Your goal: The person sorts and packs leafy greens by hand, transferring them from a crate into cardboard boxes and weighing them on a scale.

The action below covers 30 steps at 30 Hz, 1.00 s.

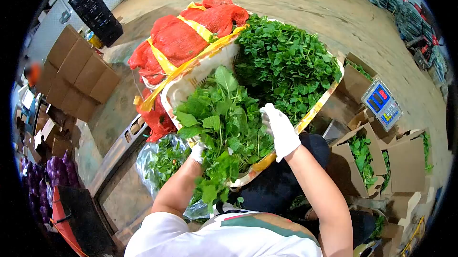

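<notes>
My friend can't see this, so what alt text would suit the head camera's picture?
The left hand and right hand, both white-gloved, flank a leafy green bunch at a white basket holding more greens. Beyond are red mesh sacks; at right, a lit digital display and open cardboard boxes.

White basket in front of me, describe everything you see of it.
The basket looks plastic, with rounded corners, a slotted wall and yellow strips along parts of its rim. Leafy greens fill its right part; a looser bunch, between the gloved left hand and right hand, overhangs the near rim. Red mesh sacking lies beyond its far-left side.
</notes>
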Available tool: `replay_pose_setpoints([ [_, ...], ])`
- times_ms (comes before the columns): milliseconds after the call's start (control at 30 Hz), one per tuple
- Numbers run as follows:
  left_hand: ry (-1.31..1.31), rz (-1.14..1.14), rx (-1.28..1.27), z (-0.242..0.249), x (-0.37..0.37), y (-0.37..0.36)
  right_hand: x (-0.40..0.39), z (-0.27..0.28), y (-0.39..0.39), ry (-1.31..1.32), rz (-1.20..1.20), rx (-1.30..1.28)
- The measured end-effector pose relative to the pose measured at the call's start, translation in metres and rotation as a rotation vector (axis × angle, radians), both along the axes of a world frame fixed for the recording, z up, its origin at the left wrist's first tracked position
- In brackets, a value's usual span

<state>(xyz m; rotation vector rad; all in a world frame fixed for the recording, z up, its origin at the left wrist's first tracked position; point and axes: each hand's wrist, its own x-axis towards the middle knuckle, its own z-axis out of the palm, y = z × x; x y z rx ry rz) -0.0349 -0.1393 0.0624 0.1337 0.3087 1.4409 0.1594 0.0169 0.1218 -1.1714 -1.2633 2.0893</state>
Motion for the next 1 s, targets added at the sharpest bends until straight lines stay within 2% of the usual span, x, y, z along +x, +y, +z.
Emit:
replay_pose_setpoints([
  [33, -0.076, -0.037, 0.036, -0.003, -0.001, 0.001, -0.002, 0.006, 0.004, 0.039, -0.040, 0.024],
  [67, -0.150, -0.076, 0.069, -0.006, -0.001, 0.003, -0.001, 0.017, 0.001, -0.059, -0.154, 0.025],
  [100, -0.028, -0.043, -0.044, -0.015, -0.006, -0.002, -0.001, 0.016, 0.001, -0.008, -0.186, 0.069],
  [133, 0.094, -0.005, -0.159, -0.010, -0.005, -0.005, 0.001, 0.017, 0.004, -0.001, -0.080, 0.074],
  [167, 0.086, 0.070, -0.337, 0.002, 0.001, -0.006, 0.001, 0.018, 0.007, 0.008, 0.026, 0.077],
  [233, 0.131, 0.009, -0.261, -0.002, -0.004, 0.000, 0.003, 0.008, -0.005, 0.105, 0.127, 0.365],
  [267, 0.104, -0.002, -0.203, 0.021, 0.005, 0.008, 0.005, 0.013, -0.011, 0.045, 0.211, 0.429],
  [300, 0.211, 0.068, -0.190, 0.032, 0.014, 0.020, 0.009, 0.014, -0.018, 0.069, 0.265, 0.474],
  [367, 0.217, 0.120, -0.413, 0.046, 0.022, 0.036, 0.009, 0.007, -0.033, 0.250, 0.294, 0.604],
  [400, 0.296, 0.120, -0.421, 0.046, 0.025, 0.041, 0.015, 0.007, -0.039, 0.058, 0.355, 0.640],
  [433, 0.377, 0.115, -0.429, 0.045, 0.028, 0.044, 0.014, 0.011, -0.043, -0.022, 0.309, 0.824],
  [500, 0.298, 0.088, -0.361, 0.030, 0.028, 0.046, 0.007, 0.021, -0.046, 0.121, 0.145, 0.528],
  [533, 0.329, 0.067, -0.330, 0.027, 0.028, 0.045, 0.007, 0.020, -0.036, 0.315, 0.215, 0.483],
  [567, 0.361, 0.046, -0.298, 0.025, 0.028, 0.044, 0.002, 0.025, -0.039, 0.383, 0.069, 0.540],
  [633, 0.402, 0.020, -0.284, 0.025, 0.031, 0.042, 0.005, 0.015, -0.026, 0.270, -0.048, 0.457],
  [667, 0.454, 0.033, -0.278, 0.026, 0.031, 0.042, 0.006, 0.019, -0.029, 0.365, -0.183, 0.459],
  [700, 0.506, 0.047, -0.272, 0.027, 0.031, 0.042, 0.012, 0.011, -0.018, 0.321, -0.228, 0.278],
  [733, 0.308, 0.014, -0.288, 0.032, 0.028, 0.043, 0.016, 0.004, -0.014, 0.261, -0.193, 0.209],
  [767, 0.308, 0.015, -0.288, 0.037, 0.028, 0.043, 0.018, -0.003, -0.013, 0.201, -0.158, 0.140],
  [833, 0.138, 0.017, -0.244, 0.050, 0.031, 0.042, 0.017, -0.018, -0.013, 0.334, 0.001, 0.281],
  [867, 0.024, -0.062, -0.234, 0.057, 0.029, 0.043, 0.014, -0.003, -0.026, 0.192, 0.036, 0.281],
  [900, 0.024, -0.062, -0.233, 0.053, 0.029, 0.045, 0.009, 0.011, -0.032, 0.109, 0.077, 0.326],
  [967, 0.108, 0.030, -0.307, 0.045, 0.030, 0.048, 0.004, 0.036, -0.043, 0.223, 0.086, 0.502],
  [1000, 0.114, 0.035, -0.226, 0.046, 0.034, 0.047, 0.004, 0.041, -0.042, 0.152, 0.156, 0.776],
])
